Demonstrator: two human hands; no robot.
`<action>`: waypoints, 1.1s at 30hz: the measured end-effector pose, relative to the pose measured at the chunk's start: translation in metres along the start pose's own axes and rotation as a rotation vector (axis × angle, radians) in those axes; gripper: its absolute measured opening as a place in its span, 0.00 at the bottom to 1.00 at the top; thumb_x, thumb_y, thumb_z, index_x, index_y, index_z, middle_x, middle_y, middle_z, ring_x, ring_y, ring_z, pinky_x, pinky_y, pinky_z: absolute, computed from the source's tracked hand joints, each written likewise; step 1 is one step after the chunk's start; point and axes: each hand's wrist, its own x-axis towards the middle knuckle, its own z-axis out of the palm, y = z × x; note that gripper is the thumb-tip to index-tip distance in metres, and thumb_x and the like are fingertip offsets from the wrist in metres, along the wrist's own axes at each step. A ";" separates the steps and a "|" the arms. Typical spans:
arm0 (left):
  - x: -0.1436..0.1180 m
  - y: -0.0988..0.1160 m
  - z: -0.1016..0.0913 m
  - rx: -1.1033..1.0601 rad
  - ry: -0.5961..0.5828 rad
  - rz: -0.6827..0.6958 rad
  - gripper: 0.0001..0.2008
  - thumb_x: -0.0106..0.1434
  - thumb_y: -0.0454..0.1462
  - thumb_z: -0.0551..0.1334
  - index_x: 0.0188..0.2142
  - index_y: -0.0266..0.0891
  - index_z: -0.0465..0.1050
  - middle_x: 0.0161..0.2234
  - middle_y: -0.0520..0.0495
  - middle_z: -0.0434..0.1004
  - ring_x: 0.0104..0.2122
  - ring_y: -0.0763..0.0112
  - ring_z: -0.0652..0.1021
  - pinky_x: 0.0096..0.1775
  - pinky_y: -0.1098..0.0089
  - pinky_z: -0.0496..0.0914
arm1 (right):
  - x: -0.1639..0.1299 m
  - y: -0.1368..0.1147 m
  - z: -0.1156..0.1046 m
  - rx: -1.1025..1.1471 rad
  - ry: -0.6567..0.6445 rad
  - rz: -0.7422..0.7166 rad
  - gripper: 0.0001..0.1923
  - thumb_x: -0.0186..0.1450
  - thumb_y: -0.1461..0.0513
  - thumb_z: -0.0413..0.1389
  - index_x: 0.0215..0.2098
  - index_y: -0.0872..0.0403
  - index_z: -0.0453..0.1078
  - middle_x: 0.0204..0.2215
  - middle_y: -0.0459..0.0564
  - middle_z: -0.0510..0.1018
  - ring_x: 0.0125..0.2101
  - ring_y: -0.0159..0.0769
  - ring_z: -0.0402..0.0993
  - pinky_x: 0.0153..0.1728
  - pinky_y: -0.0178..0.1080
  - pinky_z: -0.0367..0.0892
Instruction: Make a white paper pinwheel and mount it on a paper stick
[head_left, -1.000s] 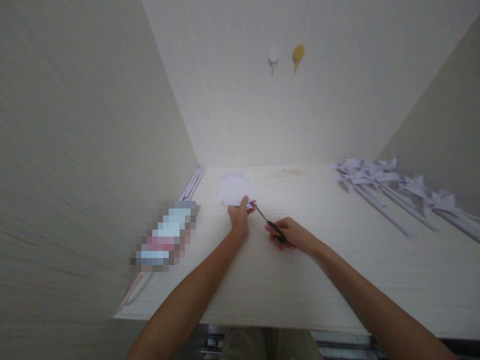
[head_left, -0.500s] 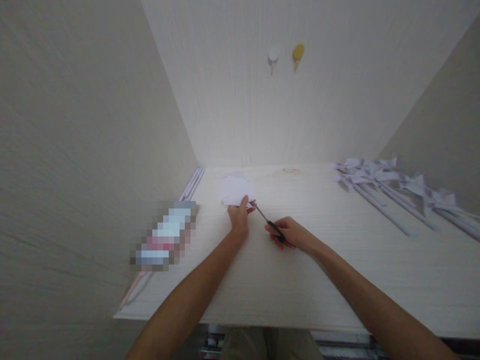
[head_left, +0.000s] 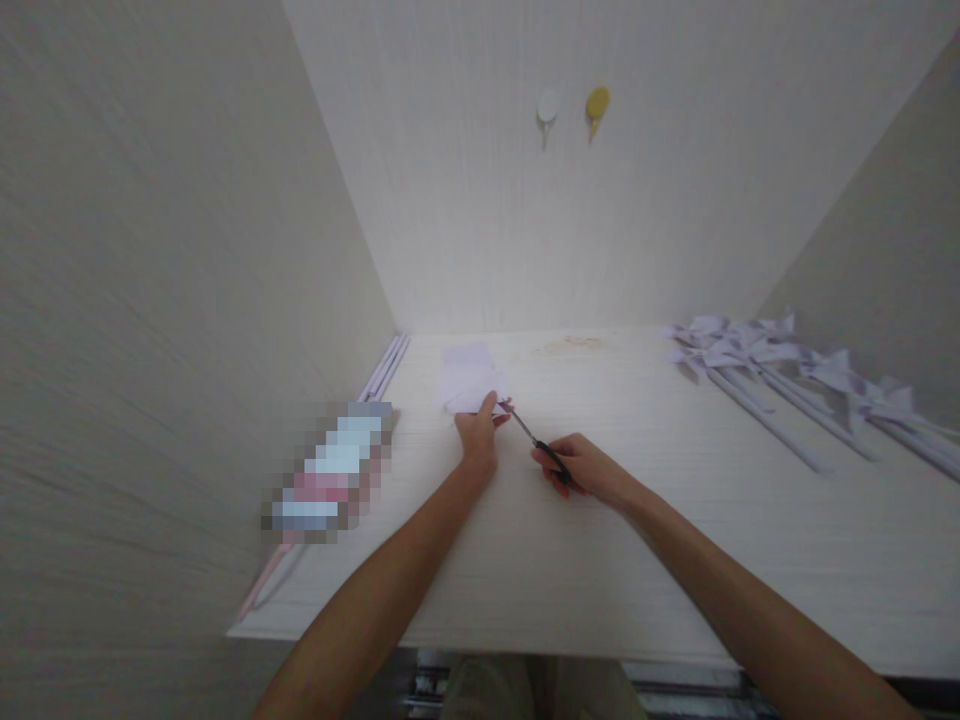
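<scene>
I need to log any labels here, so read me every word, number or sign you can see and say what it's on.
None can be read.
The box beside the left hand is blurred out, so any print on it cannot be read.
The paper, the scissors in the right hand and the paper pinwheels show no print.

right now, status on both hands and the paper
Left hand pinching white paper over the table. Right hand gripping scissors, tips at paper edge. Nothing between them.
</scene>
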 end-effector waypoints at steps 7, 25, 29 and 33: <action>0.000 -0.001 -0.001 -0.004 -0.010 0.014 0.08 0.46 0.33 0.61 0.27 0.29 0.68 0.20 0.47 0.73 0.18 0.75 0.74 0.19 0.77 0.66 | -0.002 -0.004 0.001 -0.006 -0.012 0.017 0.22 0.52 0.46 0.51 0.17 0.57 0.61 0.08 0.42 0.63 0.08 0.21 0.49 0.09 0.29 0.44; 0.001 -0.003 -0.003 -0.003 -0.071 0.030 0.08 0.45 0.36 0.61 0.23 0.30 0.68 0.17 0.49 0.71 0.17 0.74 0.72 0.19 0.76 0.64 | -0.007 0.005 0.001 0.192 0.027 -0.113 0.20 0.53 0.49 0.52 0.26 0.59 0.65 0.15 0.44 0.68 0.11 0.21 0.54 0.12 0.29 0.47; -0.003 0.001 -0.002 0.015 -0.078 0.010 0.07 0.45 0.36 0.60 0.22 0.30 0.68 0.17 0.48 0.72 0.15 0.75 0.71 0.18 0.75 0.64 | -0.003 0.006 0.006 0.272 0.200 -0.121 0.22 0.52 0.47 0.52 0.29 0.59 0.64 0.16 0.44 0.68 0.12 0.22 0.54 0.13 0.30 0.46; -0.007 0.005 -0.001 0.040 -0.097 0.019 0.06 0.46 0.34 0.59 0.22 0.31 0.68 0.17 0.48 0.72 0.14 0.75 0.71 0.18 0.76 0.64 | 0.000 0.006 0.010 0.297 0.309 -0.114 0.20 0.53 0.48 0.52 0.28 0.58 0.63 0.18 0.45 0.67 0.14 0.22 0.54 0.14 0.30 0.46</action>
